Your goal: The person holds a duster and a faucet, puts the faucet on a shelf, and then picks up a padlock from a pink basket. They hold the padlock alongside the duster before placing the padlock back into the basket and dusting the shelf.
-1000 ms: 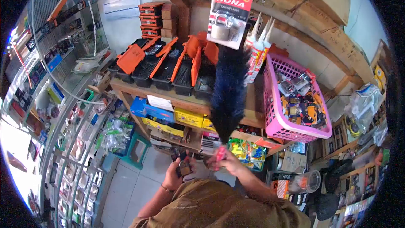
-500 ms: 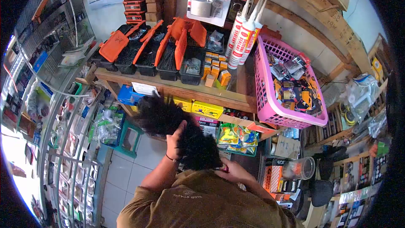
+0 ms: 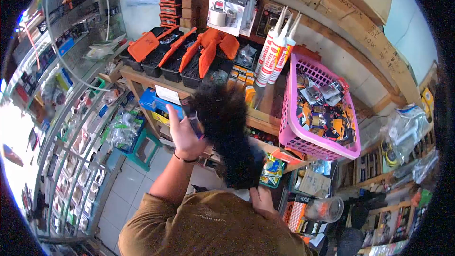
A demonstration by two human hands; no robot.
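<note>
A black feather duster (image 3: pixel 227 137) stands upright in front of me, its fluffy head overlapping the shelf edge and the small orange boxes (image 3: pixel 242 77). My right hand (image 3: pixel 263 201) is closed at its lower end, close to my chest; the handle is mostly hidden. My left hand (image 3: pixel 186 135) is raised beside the duster, its visible fingers stretched upward. Between that palm and the feathers shows a dark flat item (image 3: pixel 193 119) with a pinkish edge; I cannot tell whether the hand grips it. Behind it are a blue box (image 3: pixel 150 100) and a white paper (image 3: pixel 167 95).
Black bins with orange lids (image 3: pixel 142 47) line the wooden shelf. Sealant tubes (image 3: pixel 270 61) stand beside a pink basket (image 3: pixel 318 138) of packaged goods. Padlock packs (image 3: pixel 230 4) hang above. At left are a glass display rack (image 3: pixel 78 161) and a green stool (image 3: pixel 147 154).
The duster has shifted right and up, now covering part of the bins. My left hand has come off its feathers, moving left and up with fingers extended. The view has turned slightly.
</note>
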